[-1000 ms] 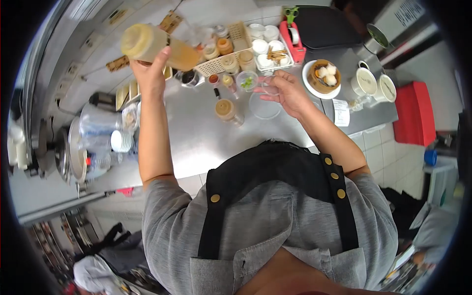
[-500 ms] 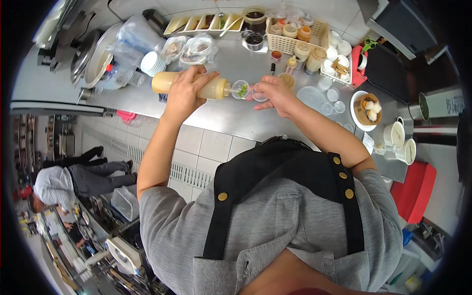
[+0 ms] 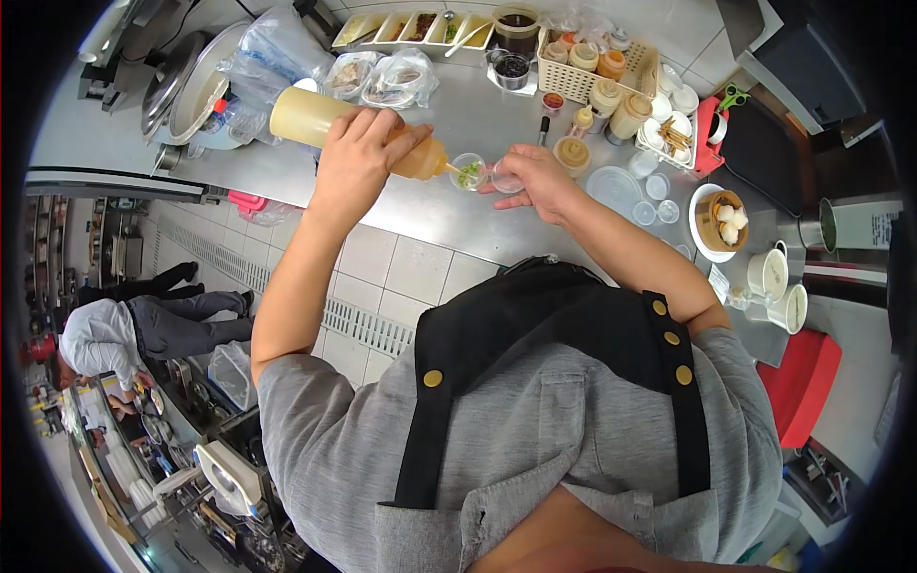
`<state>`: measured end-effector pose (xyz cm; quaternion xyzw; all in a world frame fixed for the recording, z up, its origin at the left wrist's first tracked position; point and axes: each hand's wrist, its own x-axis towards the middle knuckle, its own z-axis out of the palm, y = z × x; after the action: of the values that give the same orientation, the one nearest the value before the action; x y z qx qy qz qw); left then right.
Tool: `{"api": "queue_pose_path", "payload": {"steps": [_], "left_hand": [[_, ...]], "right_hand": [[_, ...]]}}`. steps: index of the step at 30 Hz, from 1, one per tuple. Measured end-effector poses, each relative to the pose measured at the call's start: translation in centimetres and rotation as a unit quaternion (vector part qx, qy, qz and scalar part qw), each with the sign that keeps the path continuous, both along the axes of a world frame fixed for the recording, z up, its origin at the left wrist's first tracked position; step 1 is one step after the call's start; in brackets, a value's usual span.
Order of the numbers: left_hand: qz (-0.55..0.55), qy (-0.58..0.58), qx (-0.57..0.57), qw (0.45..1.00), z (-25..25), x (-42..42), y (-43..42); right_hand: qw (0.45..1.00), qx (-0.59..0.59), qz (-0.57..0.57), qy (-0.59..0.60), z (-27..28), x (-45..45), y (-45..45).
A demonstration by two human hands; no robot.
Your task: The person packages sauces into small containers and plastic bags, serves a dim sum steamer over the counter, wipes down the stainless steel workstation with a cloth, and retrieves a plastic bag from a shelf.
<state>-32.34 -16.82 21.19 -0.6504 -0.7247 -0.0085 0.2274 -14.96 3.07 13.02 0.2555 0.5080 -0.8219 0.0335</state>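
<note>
My left hand point(image 3: 358, 158) is wrapped round a squeeze bottle point(image 3: 304, 116) of pale yellow liquid, tilted with its nozzle toward my right hand. The nozzle tip is at the mouth of a small clear plastic cup point(image 3: 468, 172) with chopped green bits inside. My right hand point(image 3: 543, 181) grips this cup by its clear lid point(image 3: 506, 176), which seems joined to the cup's rim. Just beyond the right fingers are a tub of tan sauce point(image 3: 572, 155) and a black marker point(image 3: 543, 130).
Sauce bottles fill a cream basket point(image 3: 568, 81) at the back. Divided condiment trays point(image 3: 411, 31) line the wall. Clear lids point(image 3: 614, 191) and a steamer of dumplings point(image 3: 721, 222) are at the right. Stacked white cups and wrapped bags stand left. Another person point(image 3: 100, 334) works at a far counter.
The bottle has tipped more steeply, its base rising and its nozzle pointing further down into the cup. My right hand holds the cup in nearly the same place. The view has shifted slightly.
</note>
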Motion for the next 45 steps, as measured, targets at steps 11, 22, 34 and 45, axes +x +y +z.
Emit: {"api": "queue_pose_path", "payload": {"steps": [11, 22, 34, 45], "left_hand": [[-0.003, 0.011, 0.001, 1.0, 1.6, 0.3, 1.8], [-0.003, -0.047, 0.024, 0.999, 2.2, 0.7, 3.6], [-0.018, -0.452, 0.064, 0.89, 0.3, -1.0, 8.4], [-0.218, -0.771, 0.284, 0.527, -1.9, -1.3, 32.9]], "right_hand": [[1.0, 0.003, -0.014, 0.002, 0.2, 1.0, 1.2], [0.999, -0.014, -0.034, 0.035, 1.9, 2.3, 2.4], [0.99, -0.052, -0.114, 0.072, 4.4, 4.6, 5.4], [0.944, 0.002, -0.316, 0.098, 4.4, 15.3, 9.0]]}}
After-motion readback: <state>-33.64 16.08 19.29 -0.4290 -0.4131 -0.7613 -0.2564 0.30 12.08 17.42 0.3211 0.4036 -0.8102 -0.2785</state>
